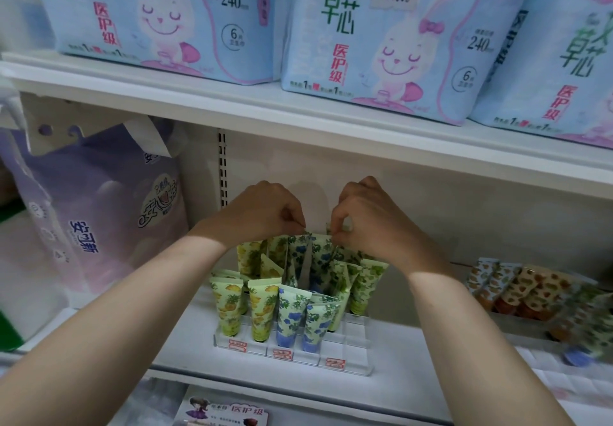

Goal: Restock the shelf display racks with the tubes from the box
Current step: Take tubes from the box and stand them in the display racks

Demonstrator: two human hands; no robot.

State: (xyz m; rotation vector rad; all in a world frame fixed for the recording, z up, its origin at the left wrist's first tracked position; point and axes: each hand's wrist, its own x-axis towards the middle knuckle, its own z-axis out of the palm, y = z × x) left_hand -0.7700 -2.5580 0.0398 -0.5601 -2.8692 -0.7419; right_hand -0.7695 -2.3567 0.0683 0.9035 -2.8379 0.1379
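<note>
Head view — left hand (pixel 265 213), right hand (pixel 365 218) pinch flat-crimped tubes (pixel 298 250).

Left hand (pixel 265 215) and right hand (pixel 366 221) each pinch the top edges of back-row tubes (pixel 320 254) in the clear rack (pixel 351 342).

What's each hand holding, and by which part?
Left hand pinches the crimped top edge of a blue-flowered tube in the back row of the rack; right hand pinches the top edge of the green-leafed tube beside it.
</note>
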